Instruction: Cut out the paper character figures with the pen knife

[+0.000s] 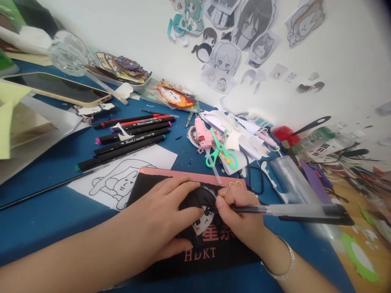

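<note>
My right hand [241, 215] is closed on a clear-barrelled black pen [293, 210], its tip resting on a small paper cut-out of a cartoon face [204, 211]. My left hand [166, 215] lies flat over that cut-out, fingers stretched out, pressing it onto a black card with a pink edge and the letters HDKT [210, 248]. A silver bracelet is on my right wrist and a ring is on one finger.
Several black markers [128, 138] lie in a row on the blue table [45, 215], with a line drawing on white paper [122, 179] beneath them. Green scissors [221, 152], a pink glue gun [202, 132], paper scraps, a phone [58, 88] and a glass sit behind. Cartoon cut-outs hang on the wall.
</note>
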Motion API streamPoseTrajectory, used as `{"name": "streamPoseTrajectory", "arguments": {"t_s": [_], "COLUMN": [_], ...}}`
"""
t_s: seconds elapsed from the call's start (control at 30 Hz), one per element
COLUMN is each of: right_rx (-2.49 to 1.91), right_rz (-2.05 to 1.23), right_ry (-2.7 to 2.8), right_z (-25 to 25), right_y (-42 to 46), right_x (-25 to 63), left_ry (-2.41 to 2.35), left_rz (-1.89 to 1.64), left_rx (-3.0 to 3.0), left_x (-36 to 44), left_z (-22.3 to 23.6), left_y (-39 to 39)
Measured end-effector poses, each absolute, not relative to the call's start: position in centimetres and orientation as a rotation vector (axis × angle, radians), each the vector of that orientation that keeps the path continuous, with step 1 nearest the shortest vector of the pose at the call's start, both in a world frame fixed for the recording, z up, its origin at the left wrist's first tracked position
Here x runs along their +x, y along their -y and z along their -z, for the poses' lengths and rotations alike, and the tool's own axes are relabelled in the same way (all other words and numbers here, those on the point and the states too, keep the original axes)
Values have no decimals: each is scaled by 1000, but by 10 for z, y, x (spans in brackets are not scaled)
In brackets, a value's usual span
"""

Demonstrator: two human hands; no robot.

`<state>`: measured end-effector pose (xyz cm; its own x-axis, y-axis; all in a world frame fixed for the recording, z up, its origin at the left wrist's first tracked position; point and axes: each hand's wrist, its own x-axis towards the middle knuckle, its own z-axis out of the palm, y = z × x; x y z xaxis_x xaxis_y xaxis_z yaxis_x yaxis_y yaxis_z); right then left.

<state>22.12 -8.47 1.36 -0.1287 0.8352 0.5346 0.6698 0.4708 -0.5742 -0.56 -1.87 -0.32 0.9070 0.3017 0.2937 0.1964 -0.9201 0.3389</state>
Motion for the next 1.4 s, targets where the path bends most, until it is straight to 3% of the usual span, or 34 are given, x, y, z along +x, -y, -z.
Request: {"name": "streamPoseTrajectory", "arguments": {"t_s": [0.73, 1.4], "right_rx": [-1227, -1198], "right_rz": [-182, -347], "right_ry": [1921, 1877], "right_z": [-10, -11], "right_y": [86, 84], "right_x": [225, 224], "left_ry": [-398, -411], "left_rz": [-412, -361], "left_rx": [2714, 2702], "left_x": [0, -6], "left_z": [-9, -7], "left_y": [20, 21]}}
